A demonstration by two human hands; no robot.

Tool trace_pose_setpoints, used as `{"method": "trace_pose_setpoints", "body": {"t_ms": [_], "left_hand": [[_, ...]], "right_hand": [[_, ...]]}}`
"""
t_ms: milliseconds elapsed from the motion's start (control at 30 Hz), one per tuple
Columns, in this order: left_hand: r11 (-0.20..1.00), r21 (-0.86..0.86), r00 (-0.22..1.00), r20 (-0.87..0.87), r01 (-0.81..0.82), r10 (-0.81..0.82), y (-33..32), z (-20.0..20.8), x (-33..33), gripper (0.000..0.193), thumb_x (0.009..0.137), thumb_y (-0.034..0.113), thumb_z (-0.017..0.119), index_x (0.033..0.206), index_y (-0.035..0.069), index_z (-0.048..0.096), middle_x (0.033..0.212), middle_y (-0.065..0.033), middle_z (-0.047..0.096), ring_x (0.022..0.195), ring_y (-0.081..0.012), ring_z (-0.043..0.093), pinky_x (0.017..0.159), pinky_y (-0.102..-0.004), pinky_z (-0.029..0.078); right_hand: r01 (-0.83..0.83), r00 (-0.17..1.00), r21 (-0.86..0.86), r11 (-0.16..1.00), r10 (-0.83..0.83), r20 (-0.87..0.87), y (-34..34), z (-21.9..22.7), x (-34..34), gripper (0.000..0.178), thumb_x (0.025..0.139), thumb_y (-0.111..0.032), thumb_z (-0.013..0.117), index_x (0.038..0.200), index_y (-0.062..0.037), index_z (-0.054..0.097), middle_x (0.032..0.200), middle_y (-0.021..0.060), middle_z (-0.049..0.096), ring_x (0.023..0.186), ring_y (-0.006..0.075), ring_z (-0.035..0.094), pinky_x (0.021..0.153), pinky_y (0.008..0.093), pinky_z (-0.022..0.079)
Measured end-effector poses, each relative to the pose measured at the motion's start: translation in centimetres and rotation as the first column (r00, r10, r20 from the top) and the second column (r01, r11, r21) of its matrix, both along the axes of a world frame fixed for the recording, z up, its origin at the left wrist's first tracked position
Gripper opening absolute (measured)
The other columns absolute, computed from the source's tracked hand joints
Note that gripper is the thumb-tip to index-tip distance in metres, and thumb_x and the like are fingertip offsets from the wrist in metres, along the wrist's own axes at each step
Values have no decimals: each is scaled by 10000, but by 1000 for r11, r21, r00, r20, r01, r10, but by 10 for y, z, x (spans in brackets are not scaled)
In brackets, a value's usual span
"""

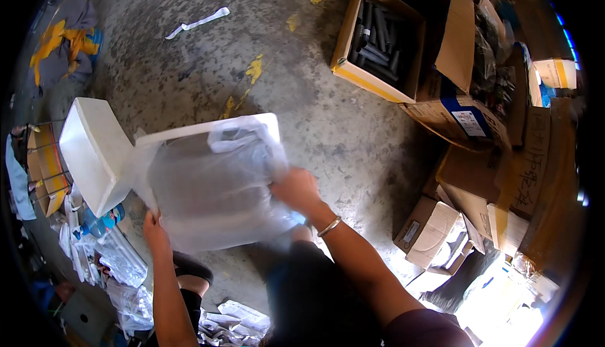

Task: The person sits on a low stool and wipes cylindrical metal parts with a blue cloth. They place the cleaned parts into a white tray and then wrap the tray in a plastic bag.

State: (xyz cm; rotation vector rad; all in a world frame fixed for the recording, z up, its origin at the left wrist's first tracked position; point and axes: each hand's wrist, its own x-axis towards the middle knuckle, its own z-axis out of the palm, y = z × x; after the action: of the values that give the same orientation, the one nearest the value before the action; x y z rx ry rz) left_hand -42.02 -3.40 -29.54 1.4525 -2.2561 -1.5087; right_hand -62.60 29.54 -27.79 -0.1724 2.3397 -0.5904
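Note:
A translucent plastic bag (211,189) spreads over a white box (189,134), whose far rim shows above it. Through the film the inside looks grey; I cannot tell what lies in it. My left hand (157,235) pinches the bag's near left edge, fingers closed. At the right side my right hand (299,190), a bangle on its wrist, is closed on the bag and slightly blurred. Just left of the box stands a white foam-like block or lid (97,151), tilted.
An open carton (353,63) of dark tubes stands far right, with more cardboard boxes (428,230) stacked beside it. Plastic packets (120,255) and a bottle (93,224) lie left, a packet pile (236,318) near my feet. Grey and yellow cloth (69,41) and a white strip (198,23) lie on the concrete floor.

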Motion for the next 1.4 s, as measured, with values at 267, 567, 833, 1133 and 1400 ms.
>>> {"method": "trace_pose_setpoints", "body": {"t_ms": [267,567,833,1133,1400], "left_hand": [[951,185,968,-8,249,-251,69,-2,-140,255,899,22,505,1136,6,598,906,-52,612,794,-124,546,721,-264,446],[703,295,761,-301,647,-575,237,-8,-231,401,874,13,569,1269,13,506,1008,-68,634,889,-138,561,817,-275,453],[572,283,633,-452,770,-628,363,-12,-262,532,811,-18,622,1320,41,478,1231,-141,574,1100,-212,559,939,-301,428],[592,309,656,-505,744,-561,404,-17,-255,536,805,-60,607,1314,61,488,1230,-117,576,1105,-203,554,947,-296,427],[469,203,509,-251,859,-823,386,-10,-265,547,832,91,666,1338,59,462,1280,-145,547,1133,-243,557,926,-323,455]], "right_hand": [[258,962,309,915,-275,9,101,23,-50,498,799,-432,559,891,46,663,890,231,668,889,318,664,796,384,532],[526,846,293,798,-456,-276,316,-14,-30,486,717,-376,696,747,103,616,737,259,642,726,349,665,623,415,515],[617,786,551,562,-474,-397,411,11,-29,478,788,-355,612,1006,69,586,1013,290,616,980,425,594,851,472,473],[625,777,605,494,-472,-417,439,13,-35,311,785,-282,613,970,-37,667,1028,235,640,986,412,600,857,470,478],[668,742,527,526,-408,-532,469,3,-13,419,774,-343,658,1002,5,607,966,232,651,912,397,627,821,462,484]]}}
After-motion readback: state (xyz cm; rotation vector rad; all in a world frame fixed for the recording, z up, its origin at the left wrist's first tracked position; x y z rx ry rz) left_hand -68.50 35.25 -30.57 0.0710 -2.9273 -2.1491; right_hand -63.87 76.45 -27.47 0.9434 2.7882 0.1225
